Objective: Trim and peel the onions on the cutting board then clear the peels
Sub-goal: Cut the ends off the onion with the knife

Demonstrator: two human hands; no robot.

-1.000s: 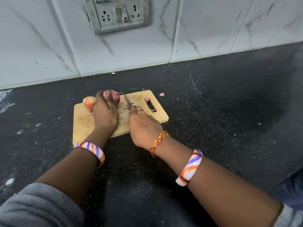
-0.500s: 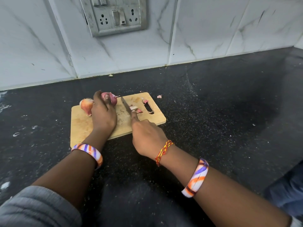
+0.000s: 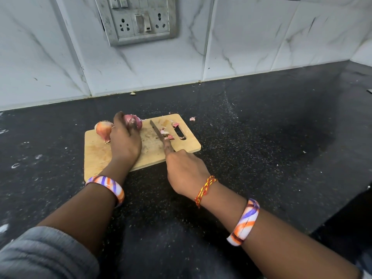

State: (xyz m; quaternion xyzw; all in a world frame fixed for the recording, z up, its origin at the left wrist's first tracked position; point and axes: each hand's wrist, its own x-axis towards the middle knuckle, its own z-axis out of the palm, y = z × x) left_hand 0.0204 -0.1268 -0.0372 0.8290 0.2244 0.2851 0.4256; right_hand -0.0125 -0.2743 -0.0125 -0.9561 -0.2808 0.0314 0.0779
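My left hand (image 3: 125,141) sits at the middle of the frame, fingers curled over the top of a purple onion (image 3: 134,122) and holding it down near the far edge of the cutting board (image 3: 96,156). My right hand (image 3: 186,171), just to the right and lower, grips a knife (image 3: 158,132) with the forefinger laid along its spine; the blade points up and left across the board, its tip just beside the held onion but apart from it. A second onion (image 3: 103,129), paler and still in its skin, lies on the board touching the left side of my left hand. Pink peel scraps (image 3: 168,135) lie right of the blade, beside the board's handle slot (image 3: 179,133). One more scrap (image 3: 192,118) rests on the black counter (image 3: 261,137) just off the board's upper right corner. A switch plate (image 3: 138,19) sits on the tiled wall at the top of the frame.
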